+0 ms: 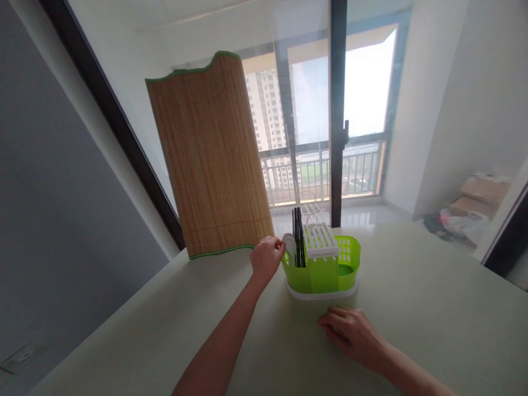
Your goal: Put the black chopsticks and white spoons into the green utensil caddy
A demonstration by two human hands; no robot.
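A bright green utensil caddy [323, 281] with a white base stands on the table. Several black chopsticks [298, 236] stand upright in its left compartment, beside white spoons [290, 245] that look stacked together. At the caddy's left rim, my left hand [266, 256] pinches the edge of a white spoon; the exact grip is partly hidden. A white slotted rack [319, 240] with small hooks tops the caddy's middle section. My right hand [348, 333] rests on the table in front of the caddy, fingers curled together with nothing visible in them.
A bamboo mat [210, 159] with green edging stands upright behind the caddy, left of it. The pale table [416, 297] reaches back to a glass sliding door with a dark frame [337, 110]. Beyond the glass are a wire rack and cardboard boxes [484, 190].
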